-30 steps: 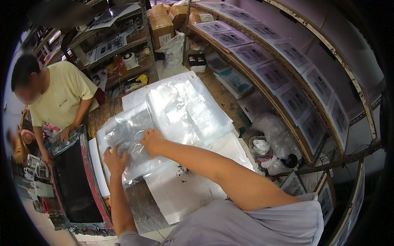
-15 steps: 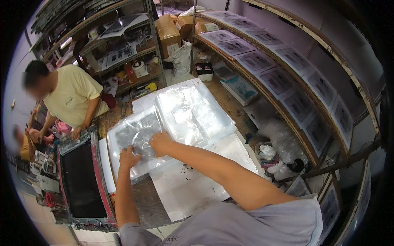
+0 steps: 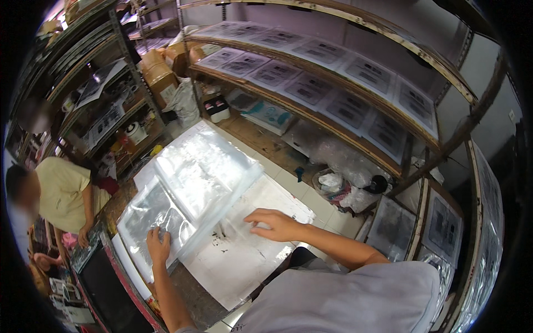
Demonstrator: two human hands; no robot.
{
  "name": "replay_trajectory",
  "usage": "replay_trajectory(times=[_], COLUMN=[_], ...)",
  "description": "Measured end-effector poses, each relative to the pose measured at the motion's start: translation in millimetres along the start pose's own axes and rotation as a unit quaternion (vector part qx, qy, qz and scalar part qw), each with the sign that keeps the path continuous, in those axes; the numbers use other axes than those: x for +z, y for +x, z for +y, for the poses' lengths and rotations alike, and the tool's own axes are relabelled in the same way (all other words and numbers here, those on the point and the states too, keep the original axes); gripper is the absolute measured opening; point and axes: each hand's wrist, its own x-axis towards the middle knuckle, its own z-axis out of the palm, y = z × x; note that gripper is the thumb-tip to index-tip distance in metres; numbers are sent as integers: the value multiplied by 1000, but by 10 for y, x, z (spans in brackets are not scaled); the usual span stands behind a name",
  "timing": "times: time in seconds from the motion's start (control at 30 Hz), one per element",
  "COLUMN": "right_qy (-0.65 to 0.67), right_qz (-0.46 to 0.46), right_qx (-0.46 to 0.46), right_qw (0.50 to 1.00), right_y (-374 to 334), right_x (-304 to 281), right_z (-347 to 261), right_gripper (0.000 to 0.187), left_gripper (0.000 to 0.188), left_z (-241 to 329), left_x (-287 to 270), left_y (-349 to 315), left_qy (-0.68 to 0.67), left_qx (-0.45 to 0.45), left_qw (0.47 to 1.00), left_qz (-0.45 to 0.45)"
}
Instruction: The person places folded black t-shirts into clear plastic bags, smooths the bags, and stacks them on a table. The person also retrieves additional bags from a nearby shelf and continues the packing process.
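Two stacks of clear plastic sheets lie side by side on the worktable. My left hand (image 3: 159, 245) rests with fingers spread on the greyish left stack (image 3: 145, 213). The brighter right stack (image 3: 202, 161) reflects strong light and overlaps its edge. My right hand (image 3: 275, 225) is above a white board (image 3: 244, 261) with dark smudges, its fingers loosely curved and apart. A faint translucent blur shows by its fingertips; I cannot make out whether that is plastic film.
A dark screen-printing frame (image 3: 114, 277) with red edges lies at the left, beside a co-worker in a yellow shirt (image 3: 62, 191). Racks of printed sheets (image 3: 311, 83) run along the far right. Bagged plastic (image 3: 338, 152) sits below them. Framed sheets (image 3: 391, 227) stand near my right arm.
My right hand has left the left stack and moved right, over the white board. My left hand stays on the left stack. The view has turned to the right.
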Motion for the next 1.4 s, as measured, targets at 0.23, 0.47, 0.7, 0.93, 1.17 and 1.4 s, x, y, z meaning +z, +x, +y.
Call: replay_trajectory(times=[0.23,0.47,0.7,0.93,1.17,1.4], right_qy=[1,30,44,-12,-46,42], right_qz=[130,115,205,376,10,17], right_qx=[162,205,267,438,682,639], right_qw=[978,972,941,817,729,768], right_y=[-960,-1305,-1609,-2850,-4416,-3749], right_x=[-289,-66,20,118,263,-96], right_z=[343,541,850,1941,2460,2563], right_gripper=[26,26,23,25,38,40], left_gripper=[50,51,46,41,40,41], left_z=[55,-9,-293,-66,-124,427], left_x=[15,32,-8,-50,70,122], left_y=[-40,42,79,-101,-441,-653], left_qy=[25,58,-79,-69,-84,-112], left_qx=[24,42,-67,-12,-25,-90], left_qw=[999,997,994,996,992,981], left_qz=[4,-9,-32,49,93,130])
